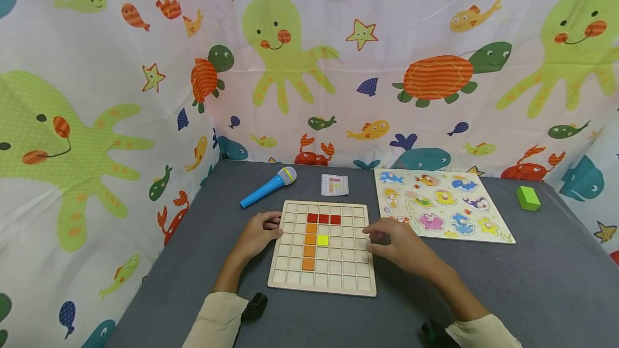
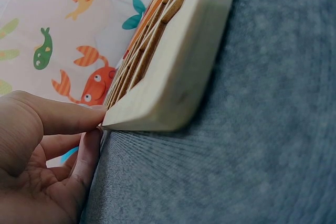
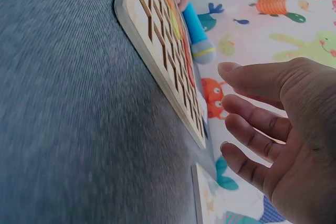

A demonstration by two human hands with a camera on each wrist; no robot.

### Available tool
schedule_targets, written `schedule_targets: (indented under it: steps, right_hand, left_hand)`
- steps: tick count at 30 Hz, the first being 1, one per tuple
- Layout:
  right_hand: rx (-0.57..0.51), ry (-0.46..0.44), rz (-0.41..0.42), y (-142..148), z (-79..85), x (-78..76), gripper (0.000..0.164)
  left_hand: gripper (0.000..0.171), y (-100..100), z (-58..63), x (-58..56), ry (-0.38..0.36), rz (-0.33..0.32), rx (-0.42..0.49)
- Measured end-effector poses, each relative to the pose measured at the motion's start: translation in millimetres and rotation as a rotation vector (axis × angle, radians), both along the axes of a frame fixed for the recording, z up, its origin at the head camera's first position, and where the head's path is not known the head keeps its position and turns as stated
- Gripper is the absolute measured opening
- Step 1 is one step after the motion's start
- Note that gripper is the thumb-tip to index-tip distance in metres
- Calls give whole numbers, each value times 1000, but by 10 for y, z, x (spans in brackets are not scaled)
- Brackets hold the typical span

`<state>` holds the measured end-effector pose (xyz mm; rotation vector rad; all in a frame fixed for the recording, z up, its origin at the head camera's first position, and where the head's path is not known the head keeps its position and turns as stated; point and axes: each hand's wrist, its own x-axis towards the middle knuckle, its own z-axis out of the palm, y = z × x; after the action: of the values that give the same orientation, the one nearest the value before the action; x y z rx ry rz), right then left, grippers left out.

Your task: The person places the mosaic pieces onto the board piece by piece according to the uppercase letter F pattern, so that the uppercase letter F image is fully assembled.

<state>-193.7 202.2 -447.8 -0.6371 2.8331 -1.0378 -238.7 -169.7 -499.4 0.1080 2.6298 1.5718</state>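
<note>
A square wooden grid board lies on the grey table. In its cells are red tiles in a short row, orange tiles in a column below them, and a single yellow tile. My left hand pinches the board's left edge; in the left wrist view the thumb lies at the rim with the fingers beneath it. Over by the right edge is my right hand, its fingers relaxed and parted with nothing between them. The right wrist view shows those fingers apart from the board.
Behind the board lie a blue toy microphone and a small card printed with a coloured grid. A sea-animal puzzle board is at the back right, beyond it a green block. A patterned cloth hangs around the table.
</note>
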Motion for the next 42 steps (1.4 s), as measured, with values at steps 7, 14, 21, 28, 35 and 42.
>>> schedule_targets:
  steps: [7,14,21,28,35,42]
  right_hand:
    - [14,25,-32,221,-2,118,34]
    - [4,85,-34,457,-63,252,35]
    - [-3,61,-48,659,-72,362,38]
    - [18,-65,-83,793,-53,418,46]
    - [-15,-178,-84,937,-49,434,54]
    - [-36,-196,-39,1103,-79,427,57]
  left_hand:
    - [47,4,-5,-6,5,4,3]
    - [47,3,-16,-9,5,4,6]
    - [48,18,-5,-1,7,14,-16]
    - [47,24,0,-2,-6,24,-25]
    - [48,33,0,-13,-12,35,-34]
    - [48,25,4,-4,-3,26,-28]
